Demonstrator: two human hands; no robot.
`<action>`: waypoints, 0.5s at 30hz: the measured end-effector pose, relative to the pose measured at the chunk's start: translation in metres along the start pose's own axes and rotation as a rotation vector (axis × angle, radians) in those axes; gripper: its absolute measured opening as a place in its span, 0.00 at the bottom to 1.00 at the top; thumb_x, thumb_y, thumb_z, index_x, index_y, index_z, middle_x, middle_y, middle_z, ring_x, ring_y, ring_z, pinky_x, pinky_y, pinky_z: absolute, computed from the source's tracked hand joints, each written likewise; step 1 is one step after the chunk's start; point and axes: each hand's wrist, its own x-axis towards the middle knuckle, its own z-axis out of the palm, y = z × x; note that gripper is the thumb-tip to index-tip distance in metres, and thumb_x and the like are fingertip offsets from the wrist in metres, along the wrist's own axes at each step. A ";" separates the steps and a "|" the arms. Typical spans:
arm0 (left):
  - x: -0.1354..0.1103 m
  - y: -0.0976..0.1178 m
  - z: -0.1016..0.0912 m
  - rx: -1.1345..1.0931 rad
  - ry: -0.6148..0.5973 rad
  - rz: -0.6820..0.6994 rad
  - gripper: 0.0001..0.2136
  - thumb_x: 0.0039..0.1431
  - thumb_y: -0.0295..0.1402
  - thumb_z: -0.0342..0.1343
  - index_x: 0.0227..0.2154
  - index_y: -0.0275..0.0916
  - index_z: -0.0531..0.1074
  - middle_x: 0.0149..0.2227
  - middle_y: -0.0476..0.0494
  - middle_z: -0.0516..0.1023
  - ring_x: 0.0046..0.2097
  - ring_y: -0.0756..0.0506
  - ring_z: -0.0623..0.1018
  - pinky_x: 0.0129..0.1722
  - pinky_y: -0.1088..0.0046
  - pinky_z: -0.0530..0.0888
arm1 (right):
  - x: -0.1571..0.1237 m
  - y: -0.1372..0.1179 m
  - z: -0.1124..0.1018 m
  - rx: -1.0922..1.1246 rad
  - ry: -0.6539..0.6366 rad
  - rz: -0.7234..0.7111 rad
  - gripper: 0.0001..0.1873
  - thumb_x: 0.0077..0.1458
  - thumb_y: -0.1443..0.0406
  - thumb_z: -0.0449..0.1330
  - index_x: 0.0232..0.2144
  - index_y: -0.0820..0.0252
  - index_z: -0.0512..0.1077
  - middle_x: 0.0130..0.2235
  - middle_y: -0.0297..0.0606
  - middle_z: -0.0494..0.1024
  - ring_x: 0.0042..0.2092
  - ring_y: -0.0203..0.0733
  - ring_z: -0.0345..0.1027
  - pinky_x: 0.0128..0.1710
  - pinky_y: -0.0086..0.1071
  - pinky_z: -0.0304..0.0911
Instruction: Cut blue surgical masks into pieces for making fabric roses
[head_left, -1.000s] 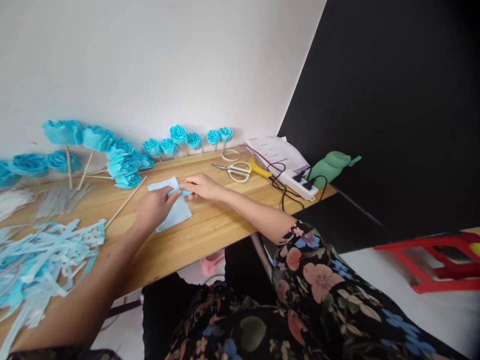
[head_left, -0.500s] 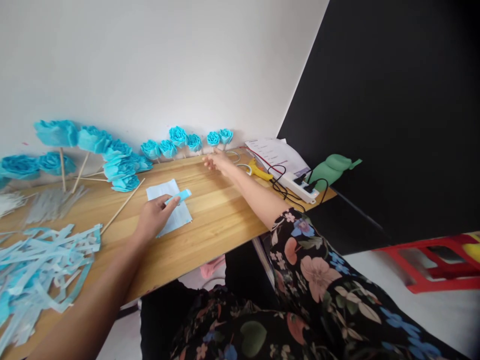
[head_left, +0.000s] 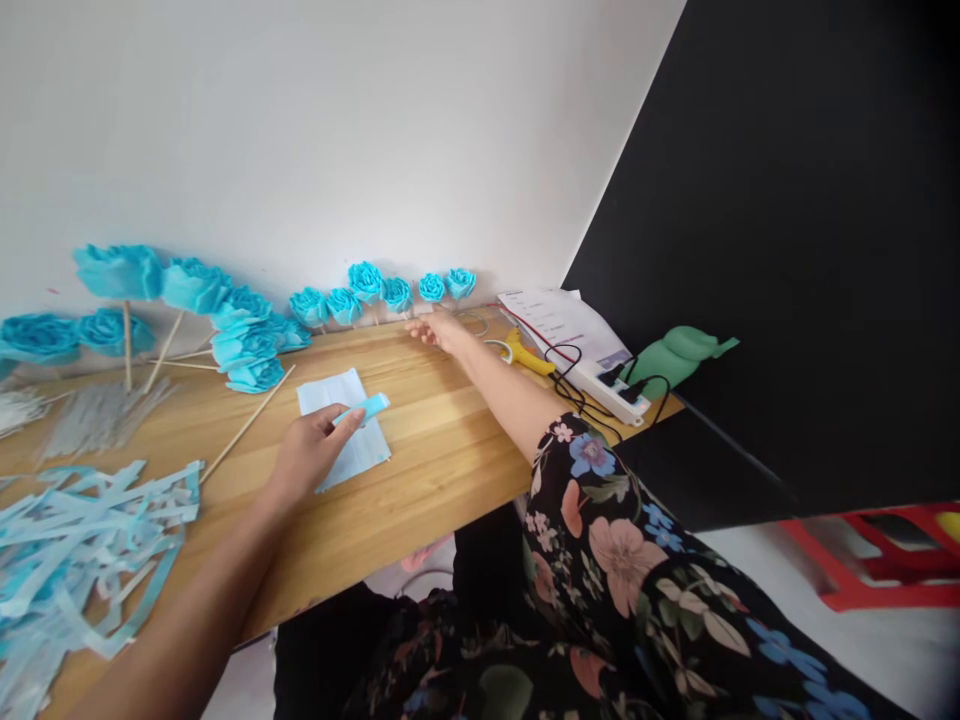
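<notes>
My left hand [head_left: 307, 455] rests on a light-blue paper sheet [head_left: 341, 425] on the wooden table [head_left: 442, 440]. Its thumb and fingers pinch a small folded blue paper piece [head_left: 364, 407]. My right hand [head_left: 439, 328] is stretched out to the far edge of the table, fingers extended low over the blades of white-handled scissors [head_left: 496, 347]. It lies just in front of a row of small blue paper roses [head_left: 367, 282]. Nothing shows in its fingers.
Larger blue paper roses on sticks [head_left: 195, 290] lean on the wall at left. A heap of blue paper strips [head_left: 75, 540] fills the near left; a wooden stick [head_left: 247, 425] lies beside the sheet. At right are a yellow tool [head_left: 529, 357], papers [head_left: 559, 315], a power strip [head_left: 611, 390].
My right hand let go of the folded blue piece and reached away to the far edge by the scissors. My left hand stays on the sheet, holding the piece alone.
</notes>
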 end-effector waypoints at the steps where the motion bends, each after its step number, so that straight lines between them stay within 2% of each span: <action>1: 0.000 0.000 0.000 -0.006 0.000 0.002 0.24 0.52 0.59 0.49 0.22 0.41 0.68 0.18 0.53 0.57 0.22 0.49 0.59 0.23 0.72 0.55 | 0.001 0.000 -0.001 -0.013 0.009 0.005 0.06 0.66 0.74 0.53 0.40 0.63 0.69 0.25 0.33 0.78 0.21 0.29 0.67 0.18 0.18 0.55; 4: 0.001 -0.001 0.001 -0.006 -0.012 -0.001 0.24 0.52 0.59 0.49 0.22 0.41 0.67 0.18 0.53 0.57 0.23 0.49 0.59 0.24 0.72 0.56 | 0.001 0.000 -0.004 -0.041 0.029 0.013 0.08 0.65 0.74 0.53 0.41 0.64 0.71 0.22 0.33 0.77 0.21 0.30 0.66 0.17 0.18 0.53; 7: 0.002 -0.001 0.001 0.007 -0.026 -0.011 0.24 0.51 0.59 0.48 0.22 0.41 0.67 0.18 0.53 0.58 0.23 0.49 0.60 0.24 0.72 0.57 | 0.000 -0.002 -0.004 -0.049 0.029 0.008 0.09 0.65 0.75 0.53 0.43 0.63 0.71 0.23 0.33 0.78 0.22 0.31 0.68 0.19 0.18 0.55; 12: 0.004 -0.005 0.002 0.001 -0.024 -0.002 0.24 0.52 0.59 0.49 0.21 0.41 0.66 0.18 0.53 0.57 0.23 0.49 0.59 0.24 0.72 0.56 | 0.001 0.000 -0.002 -0.073 0.020 0.003 0.05 0.65 0.74 0.55 0.40 0.62 0.69 0.24 0.33 0.78 0.21 0.30 0.67 0.17 0.18 0.53; 15: 0.004 -0.007 0.003 -0.006 -0.018 -0.003 0.24 0.52 0.60 0.50 0.22 0.41 0.68 0.18 0.53 0.56 0.23 0.49 0.58 0.23 0.72 0.55 | 0.001 0.002 -0.002 -0.083 0.011 0.004 0.06 0.66 0.73 0.53 0.42 0.61 0.68 0.23 0.32 0.77 0.20 0.30 0.65 0.17 0.19 0.52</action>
